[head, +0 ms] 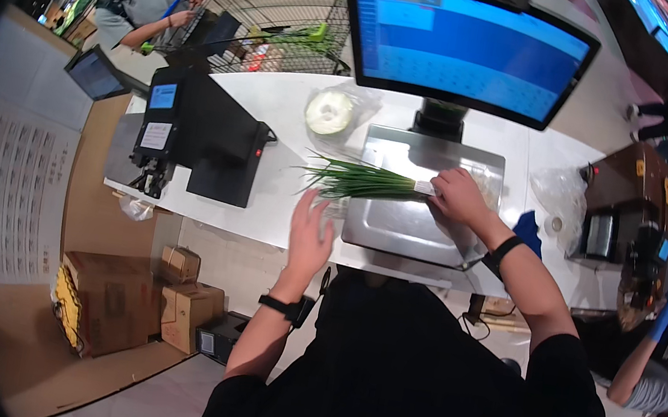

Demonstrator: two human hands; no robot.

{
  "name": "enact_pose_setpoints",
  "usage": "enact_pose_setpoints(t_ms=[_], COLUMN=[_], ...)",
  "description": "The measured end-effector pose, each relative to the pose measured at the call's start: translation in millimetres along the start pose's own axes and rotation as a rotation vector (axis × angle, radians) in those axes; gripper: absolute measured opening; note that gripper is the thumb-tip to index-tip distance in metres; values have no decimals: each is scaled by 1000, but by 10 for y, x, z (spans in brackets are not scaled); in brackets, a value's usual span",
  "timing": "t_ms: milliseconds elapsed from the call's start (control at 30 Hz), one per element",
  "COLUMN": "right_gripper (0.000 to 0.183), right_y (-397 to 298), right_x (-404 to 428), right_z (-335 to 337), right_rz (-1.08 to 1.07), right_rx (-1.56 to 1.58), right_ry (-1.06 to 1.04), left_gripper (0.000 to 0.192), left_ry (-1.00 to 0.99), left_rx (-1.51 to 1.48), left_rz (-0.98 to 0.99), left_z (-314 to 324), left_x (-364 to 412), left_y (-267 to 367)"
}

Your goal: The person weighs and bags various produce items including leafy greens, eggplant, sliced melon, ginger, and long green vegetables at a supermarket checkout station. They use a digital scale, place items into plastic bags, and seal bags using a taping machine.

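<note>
A bunch of long green chives or scallions [370,183] lies across the left part of a metal scale plate [407,236], with a white band near its right end. My right hand [460,195] grips the bunch at that banded end. My left hand [311,231] is just below the leaf tips, at the counter's near edge, with fingers apart and nothing held. Behind the scale stands a lit touchscreen monitor [461,49]. A roll of clear plastic bags [329,112] rests on the white counter [274,86], left of the scale's far corner.
A black machine [209,132] stands on the left of the counter. Crumpled plastic bags [560,190], blue cloth [527,231] and a brown machine [632,188] are on the right. Beyond the counter, a person holds a shopping cart [271,24]. A blue-gloved co-worker [661,361] is at right. Cardboard boxes [112,305] sit below left.
</note>
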State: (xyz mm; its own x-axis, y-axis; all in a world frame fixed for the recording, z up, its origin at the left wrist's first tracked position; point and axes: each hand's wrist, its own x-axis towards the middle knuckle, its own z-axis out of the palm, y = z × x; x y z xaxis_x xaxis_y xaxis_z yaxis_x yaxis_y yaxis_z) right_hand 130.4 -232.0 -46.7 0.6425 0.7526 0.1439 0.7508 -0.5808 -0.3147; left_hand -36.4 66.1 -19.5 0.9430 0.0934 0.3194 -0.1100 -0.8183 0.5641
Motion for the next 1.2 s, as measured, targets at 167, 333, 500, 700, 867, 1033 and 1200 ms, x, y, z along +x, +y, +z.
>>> enact_pose_setpoints(t_ms=[167,333,500,700,867,1033,1200], right_gripper=[30,38,35,34,42,48,39], right_y=[-380,-822,-992,-955,-896,-906,-941], right_x=[625,1443,2010,2292,2385,2466,2501], right_z=[75,173,319,469,503,497,421], right_rz=[158,445,615,735,775,846,832], right_rx=[399,645,1084,1242,1373,1504,1527], right_ry=[147,250,325,475,587,682,687], left_gripper=[26,24,21,21,22,22,23], left_ry=[146,69,-71,-170,-180,-194,-204], left_rx=[39,-20,-140,-182,-196,-222,-254], left_rz=[-262,-389,-375,-361,-367,-369,-377], left_z=[-448,-517,-490,-576,-648,-648,-615], left_x=[-504,-746,-806,-726,-684,-721,-778], left_y=[-563,-967,-1387,-1817,-2058,-2207,-2277])
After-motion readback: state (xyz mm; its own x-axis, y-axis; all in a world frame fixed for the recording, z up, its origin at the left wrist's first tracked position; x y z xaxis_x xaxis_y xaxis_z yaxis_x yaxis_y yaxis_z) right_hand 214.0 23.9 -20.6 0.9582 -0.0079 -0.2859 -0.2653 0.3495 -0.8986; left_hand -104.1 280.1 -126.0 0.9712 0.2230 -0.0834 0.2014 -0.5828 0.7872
